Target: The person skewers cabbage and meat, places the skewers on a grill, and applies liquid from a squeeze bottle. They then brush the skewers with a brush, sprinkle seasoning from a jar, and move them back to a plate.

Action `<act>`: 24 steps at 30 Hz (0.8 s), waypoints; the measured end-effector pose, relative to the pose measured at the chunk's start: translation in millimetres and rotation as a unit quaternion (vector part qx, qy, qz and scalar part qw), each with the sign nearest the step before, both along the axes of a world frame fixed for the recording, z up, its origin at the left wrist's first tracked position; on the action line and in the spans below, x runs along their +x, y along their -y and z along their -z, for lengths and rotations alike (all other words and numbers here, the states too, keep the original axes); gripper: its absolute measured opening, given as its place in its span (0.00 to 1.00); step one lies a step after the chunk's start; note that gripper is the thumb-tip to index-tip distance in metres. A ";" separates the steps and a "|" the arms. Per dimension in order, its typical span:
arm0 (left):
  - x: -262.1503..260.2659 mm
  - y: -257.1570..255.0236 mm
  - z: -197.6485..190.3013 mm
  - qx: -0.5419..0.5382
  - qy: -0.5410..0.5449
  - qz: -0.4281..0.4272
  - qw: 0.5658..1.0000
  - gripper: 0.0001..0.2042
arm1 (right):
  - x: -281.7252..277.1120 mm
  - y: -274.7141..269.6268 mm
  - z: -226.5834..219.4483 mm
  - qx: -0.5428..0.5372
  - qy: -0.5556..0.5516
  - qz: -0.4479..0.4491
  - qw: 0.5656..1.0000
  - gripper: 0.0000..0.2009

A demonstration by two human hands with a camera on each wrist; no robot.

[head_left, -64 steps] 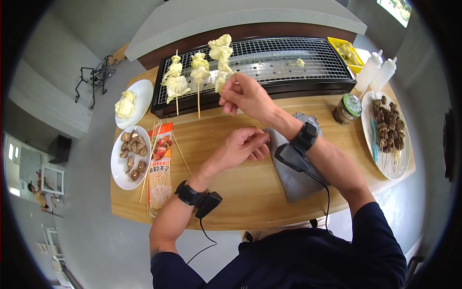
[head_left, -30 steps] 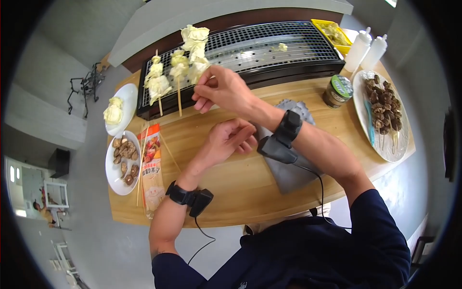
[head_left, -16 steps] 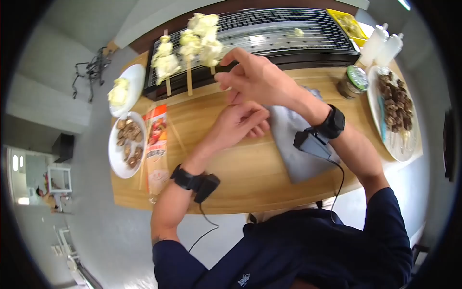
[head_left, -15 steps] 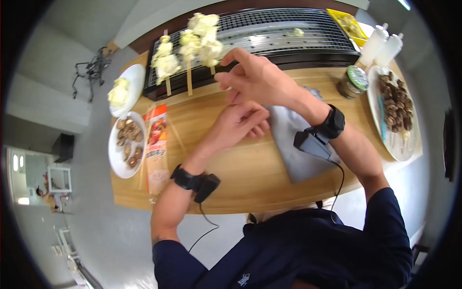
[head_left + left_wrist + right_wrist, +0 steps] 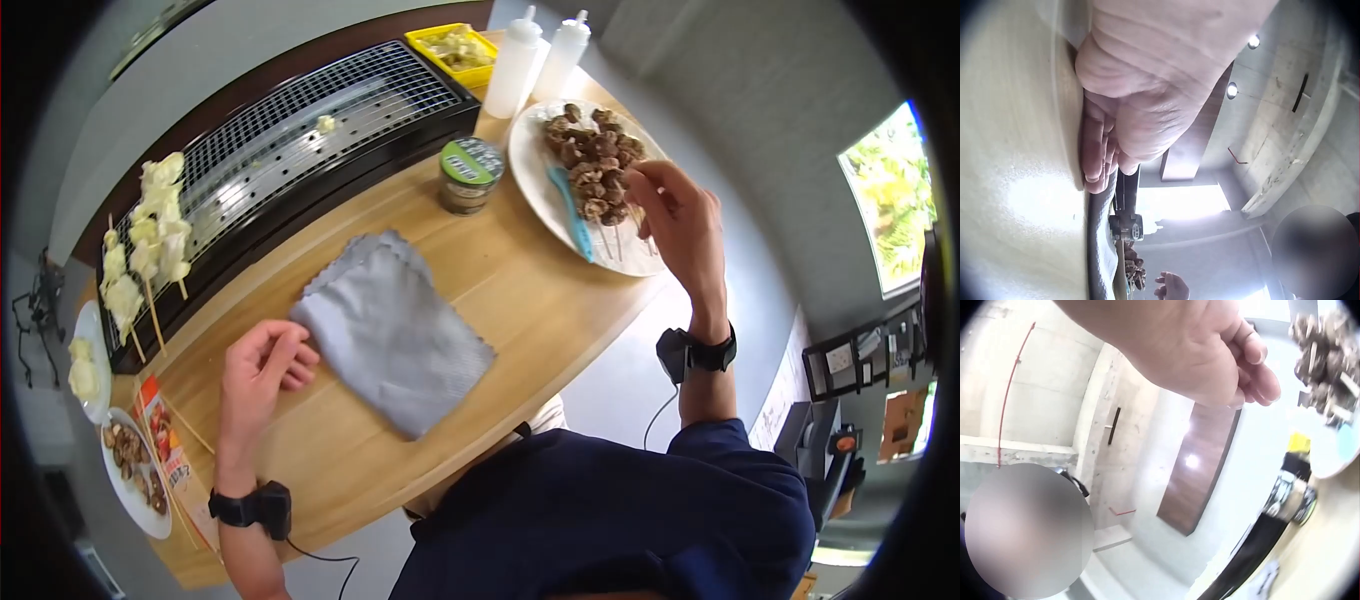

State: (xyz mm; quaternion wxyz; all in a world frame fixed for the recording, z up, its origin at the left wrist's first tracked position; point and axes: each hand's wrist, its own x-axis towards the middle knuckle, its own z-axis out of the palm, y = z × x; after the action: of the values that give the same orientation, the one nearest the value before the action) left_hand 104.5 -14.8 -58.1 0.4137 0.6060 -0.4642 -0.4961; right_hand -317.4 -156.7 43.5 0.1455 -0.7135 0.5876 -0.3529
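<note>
"Fingers (image 5: 1093,150) together, loosely bent, our left hand (image 5: 262,368) rests empty beside the grey cloth (image 5: 395,325). Our right hand (image 5: 682,225)?"

"Bent too, seemingly empty, near the mushroom skewers (image 5: 590,165) on the right-side plate (image 5: 530,172). It's left the cabbage skewers (image 5: 160,215) on the far-left grill (image 5: 290,140), so our work likely shifts rightward."

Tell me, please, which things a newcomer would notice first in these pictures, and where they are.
The long black grill would likely catch the eye first, with pale leafy skewers on its left end. Next comes the white plate of dark skewers at the table's right end, the right hand near them. A grey cloth lies near the left hand.
</note>
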 end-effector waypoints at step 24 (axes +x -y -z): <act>1.2 -0.9 0.2 -0.008 0.009 -0.006 1.000 0.15 | -17.8 -3.4 25.2 -0.027 -0.190 0.019 0.981 0.08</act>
State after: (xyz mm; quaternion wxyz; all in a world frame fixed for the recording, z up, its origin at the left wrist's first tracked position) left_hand 105.6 -13.9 -58.3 0.4175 0.6101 -0.4682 -0.4840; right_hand -335.2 -153.3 18.3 0.0052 -0.7601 0.6082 -0.2288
